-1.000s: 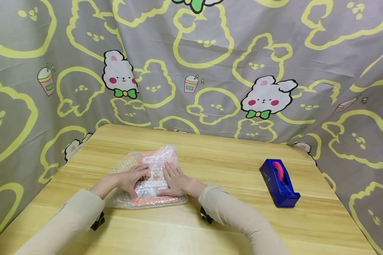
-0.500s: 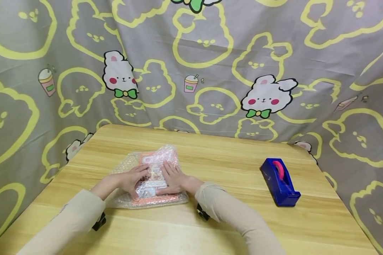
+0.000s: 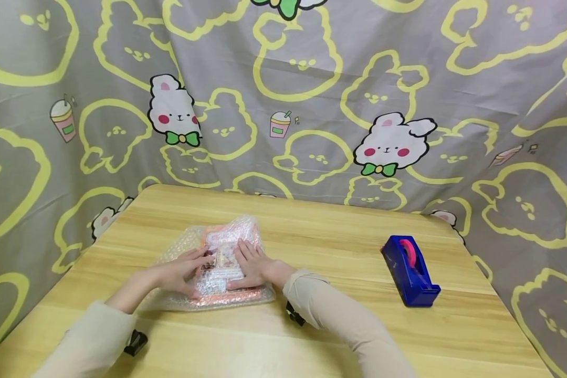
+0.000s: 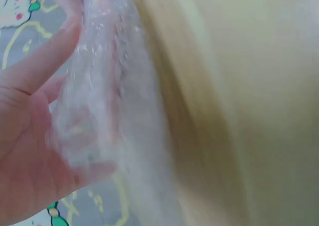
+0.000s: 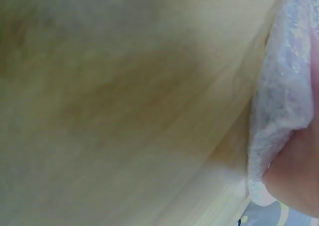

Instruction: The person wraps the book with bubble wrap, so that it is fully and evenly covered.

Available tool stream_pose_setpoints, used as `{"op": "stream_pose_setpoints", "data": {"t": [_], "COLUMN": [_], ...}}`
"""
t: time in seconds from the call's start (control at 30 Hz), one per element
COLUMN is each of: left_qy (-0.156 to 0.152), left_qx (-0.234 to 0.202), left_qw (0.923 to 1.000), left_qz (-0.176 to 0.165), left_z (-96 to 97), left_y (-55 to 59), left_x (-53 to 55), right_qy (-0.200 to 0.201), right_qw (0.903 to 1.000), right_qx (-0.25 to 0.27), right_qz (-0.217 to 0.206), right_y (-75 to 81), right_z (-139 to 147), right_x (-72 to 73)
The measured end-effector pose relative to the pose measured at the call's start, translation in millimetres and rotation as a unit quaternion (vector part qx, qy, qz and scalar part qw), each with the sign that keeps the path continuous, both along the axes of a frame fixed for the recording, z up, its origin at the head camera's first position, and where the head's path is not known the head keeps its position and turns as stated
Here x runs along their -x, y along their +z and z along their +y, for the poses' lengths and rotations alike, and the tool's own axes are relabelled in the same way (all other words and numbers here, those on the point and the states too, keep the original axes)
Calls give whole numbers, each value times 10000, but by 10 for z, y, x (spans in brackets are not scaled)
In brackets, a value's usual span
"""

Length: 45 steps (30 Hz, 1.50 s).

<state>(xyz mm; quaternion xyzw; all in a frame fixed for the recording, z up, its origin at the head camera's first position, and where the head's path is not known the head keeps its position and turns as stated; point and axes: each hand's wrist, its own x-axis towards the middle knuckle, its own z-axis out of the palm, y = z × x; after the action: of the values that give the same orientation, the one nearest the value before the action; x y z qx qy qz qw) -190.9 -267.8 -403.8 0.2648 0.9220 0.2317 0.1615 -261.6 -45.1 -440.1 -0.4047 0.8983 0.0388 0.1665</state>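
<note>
A flat orange-and-white printed item (image 3: 226, 257) lies on the table inside clear bubble wrap (image 3: 174, 251). My left hand (image 3: 177, 273) rests at the package's left part, fingers spread over the wrap. In the left wrist view this hand (image 4: 35, 131) has its thumb and fingers apart beside the crinkled plastic. My right hand (image 3: 256, 266) presses on the right half of the package with its fingers straight and close together. The right wrist view catches only a small part of that hand (image 5: 296, 173), against the wrapped edge (image 5: 281, 96).
A blue tape dispenser (image 3: 410, 270) with a pink roll (image 3: 408, 253) stands on the right side of the wooden table (image 3: 331, 236). A grey patterned curtain (image 3: 321, 79) hangs behind the table and along both sides.
My left hand has slid a little to the left over the wrap, and its forearm has shifted left. My right hand stays on the package nearly unmoved. The head view has turned slightly.
</note>
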Motion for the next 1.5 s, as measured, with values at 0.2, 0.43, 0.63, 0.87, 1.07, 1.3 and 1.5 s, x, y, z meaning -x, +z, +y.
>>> {"op": "stream_pose_setpoints", "data": {"t": [0.2, 0.43, 0.63, 0.87, 1.07, 1.3, 1.5], "left_qy": [457, 1045, 1523, 1743, 1592, 2468, 3007], "left_qx": [-242, -784, -713, -413, -426, -917, -1772], "left_qw": [9986, 9914, 9858, 9838, 9863, 9616, 9271], "left_qz": [111, -62, -1, 90, -17, -774, -1367], "left_z": [-303, -658, -747, -758, -766, -780, -724], "left_y": [-4, -40, -94, -120, -69, 29, 56], "left_x": [-196, -369, -424, -436, -392, -340, -319], "right_qy": [-14, -32, -67, -53, -65, -26, -51], "right_qw": [9999, 9995, 9998, 9998, 9998, 9999, 9998], "right_qx": [41, 165, 66, 92, 91, 88, 96], "right_qz": [-104, -264, -151, -179, -150, -143, -167], "right_y": [10, 23, 16, 11, 6, 29, 41], "right_z": [2, -9, 12, 18, 22, 20, 28], "right_x": [5, -8, 13, 15, 12, 3, 3]}}
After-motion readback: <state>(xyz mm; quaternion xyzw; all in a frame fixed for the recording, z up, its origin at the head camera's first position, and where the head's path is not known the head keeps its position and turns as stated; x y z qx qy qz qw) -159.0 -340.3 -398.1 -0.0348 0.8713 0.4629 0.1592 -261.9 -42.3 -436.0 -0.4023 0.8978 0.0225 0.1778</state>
